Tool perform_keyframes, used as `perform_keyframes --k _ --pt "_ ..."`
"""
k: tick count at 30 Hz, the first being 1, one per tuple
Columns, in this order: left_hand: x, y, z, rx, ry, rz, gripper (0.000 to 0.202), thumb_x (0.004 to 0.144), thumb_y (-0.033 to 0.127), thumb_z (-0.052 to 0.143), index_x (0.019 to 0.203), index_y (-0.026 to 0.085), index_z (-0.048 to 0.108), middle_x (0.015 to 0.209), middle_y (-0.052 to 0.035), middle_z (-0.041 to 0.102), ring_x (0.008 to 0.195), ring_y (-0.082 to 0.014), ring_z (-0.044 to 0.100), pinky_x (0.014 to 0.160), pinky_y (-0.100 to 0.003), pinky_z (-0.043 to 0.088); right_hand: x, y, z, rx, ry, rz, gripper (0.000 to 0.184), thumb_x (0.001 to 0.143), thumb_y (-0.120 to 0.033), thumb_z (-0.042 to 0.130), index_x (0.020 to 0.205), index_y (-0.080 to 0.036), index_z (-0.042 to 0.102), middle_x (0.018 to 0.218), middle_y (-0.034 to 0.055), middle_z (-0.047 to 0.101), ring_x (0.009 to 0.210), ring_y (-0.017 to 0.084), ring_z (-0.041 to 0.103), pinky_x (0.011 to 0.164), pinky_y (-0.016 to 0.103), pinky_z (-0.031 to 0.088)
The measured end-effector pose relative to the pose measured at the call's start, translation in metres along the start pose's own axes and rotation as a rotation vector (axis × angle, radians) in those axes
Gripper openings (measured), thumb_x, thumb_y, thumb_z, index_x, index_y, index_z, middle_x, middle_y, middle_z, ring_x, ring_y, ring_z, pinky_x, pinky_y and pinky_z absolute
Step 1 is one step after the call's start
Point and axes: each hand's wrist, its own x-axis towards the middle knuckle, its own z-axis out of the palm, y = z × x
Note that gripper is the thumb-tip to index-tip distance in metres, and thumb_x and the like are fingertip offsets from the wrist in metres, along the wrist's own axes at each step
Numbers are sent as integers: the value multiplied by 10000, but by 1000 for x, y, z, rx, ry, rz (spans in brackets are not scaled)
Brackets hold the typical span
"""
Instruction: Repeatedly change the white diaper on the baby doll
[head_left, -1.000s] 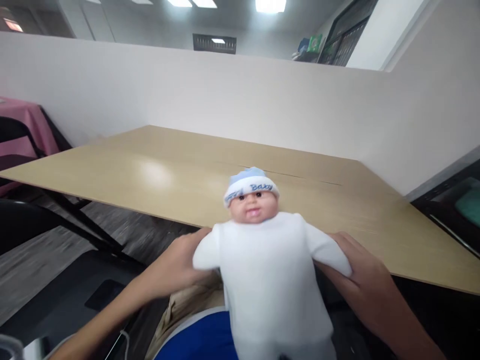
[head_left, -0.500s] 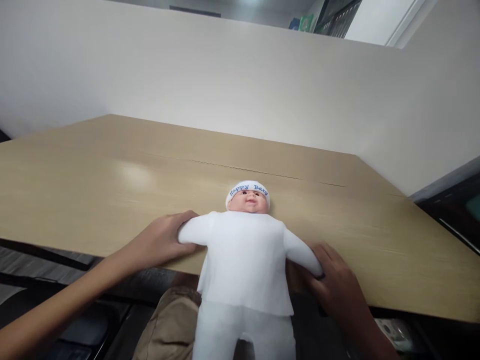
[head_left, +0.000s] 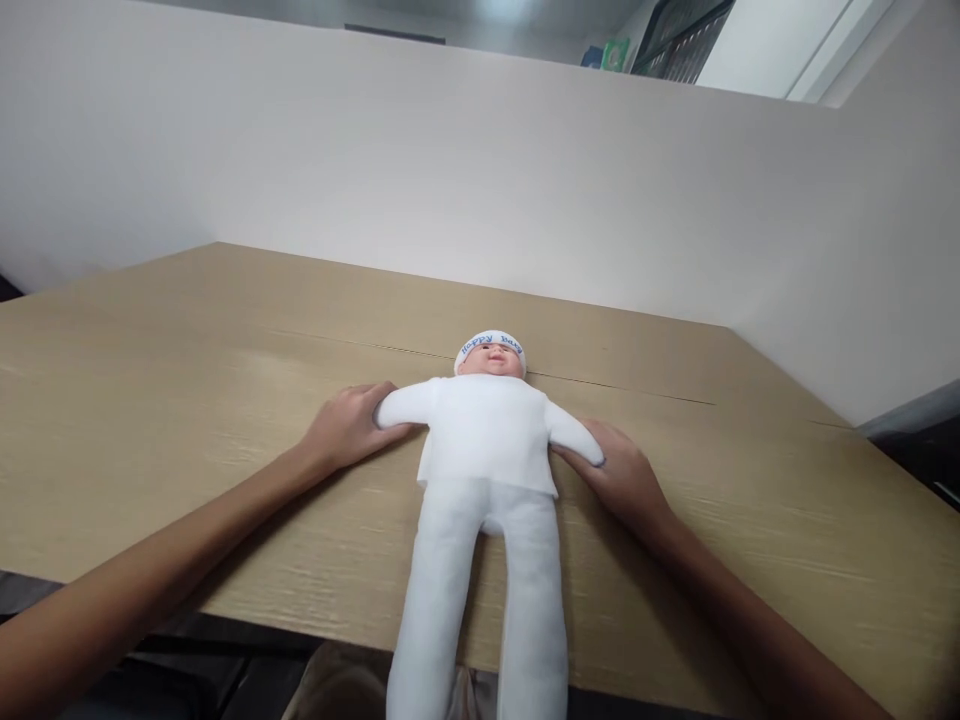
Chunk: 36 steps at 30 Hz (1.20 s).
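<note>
A baby doll in a white top and white trousers lies face up on the wooden table. Its white headband reads "Happy Baby" in blue letters, and its head points away from me. The lower legs reach past the table's near edge. My left hand is closed around the end of the doll's arm on the left. Around the arm on the right, my right hand is closed too, its fingers partly hidden behind the sleeve.
Behind the table rises a pale partition wall. A dark object stands beyond the table's right edge. My knee in tan cloth shows under the near edge. A thin seam runs across the tabletop.
Both hands have moved forward with the doll, away from me. Its torso, earlier partly over the near edge, now lies on the tabletop. The view has shifted slightly.
</note>
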Motion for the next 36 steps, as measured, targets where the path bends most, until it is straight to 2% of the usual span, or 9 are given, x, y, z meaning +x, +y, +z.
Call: perform_keyframes --k 5,11,15,18,21,24,27,32,36 --pt "57 -21 23 35 104 -19 621 948 767 590 1203 217 723 1097 -132 832 976 -365 772 739 -386 503 57 26 20 2 81 -29 449 1070 -603 611 1318 -268 779 1272 91 833 1158 354 745 963 462 557" --pt "133 -43 50 95 217 24 647 924 793 604 1087 186 760 985 -155 827 917 -377 771 848 -465 538 123 54 38 -11 153 -41 430 1052 -613 644 1258 -274 811 1209 87 846 1086 342 756 922 446 557" --pt "162 -48 59 123 290 53 678 952 820 601 1138 183 744 1060 -164 813 1000 -383 743 929 -494 528 151 69 45 -52 222 -39 489 1037 -659 632 1243 -243 785 1210 118 823 1096 358 728 937 469 543" --pt "159 -53 59 127 346 74 701 990 824 591 1274 191 696 1201 -169 777 1107 -384 697 983 -502 517 150 78 45 -121 270 -71 563 1031 -679 610 1294 -199 745 1217 160 792 1101 378 697 976 506 522" --pt "147 -62 56 107 323 104 635 1039 751 591 1364 208 644 1281 -158 746 1167 -373 663 1020 -502 504 140 86 39 -172 240 -77 570 1043 -655 590 1370 -206 716 1212 164 786 1064 381 689 949 512 508" --pt "142 -68 55 81 291 101 564 1053 684 622 1364 214 632 1275 -149 739 1163 -360 652 1012 -484 500 136 94 36 -205 217 -57 560 1057 -616 567 1445 -237 708 1154 154 798 1018 384 689 914 506 496" --pt "145 -69 56 75 282 79 538 1056 653 637 1355 206 638 1281 -150 739 1159 -360 648 1011 -478 489 140 99 38 -202 209 -53 570 1060 -540 553 1518 -229 686 1124 153 806 1017 382 683 946 516 487" --pt "144 -62 52 73 259 -20 530 1032 602 683 1384 209 636 1325 -168 732 1215 -382 634 1053 -489 465 144 101 46 -184 219 -35 630 1042 -450 530 1611 -191 606 1352 191 762 1196 411 647 1058 578 486" --pt "125 -52 48 22 273 -109 521 1012 503 707 1416 189 612 1412 -207 693 1307 -415 597 1092 -531 455 130 93 53 -192 237 25 786 1008 -447 534 1730 -160 412 1565 234 623 1420 446 539 1179 658 438"
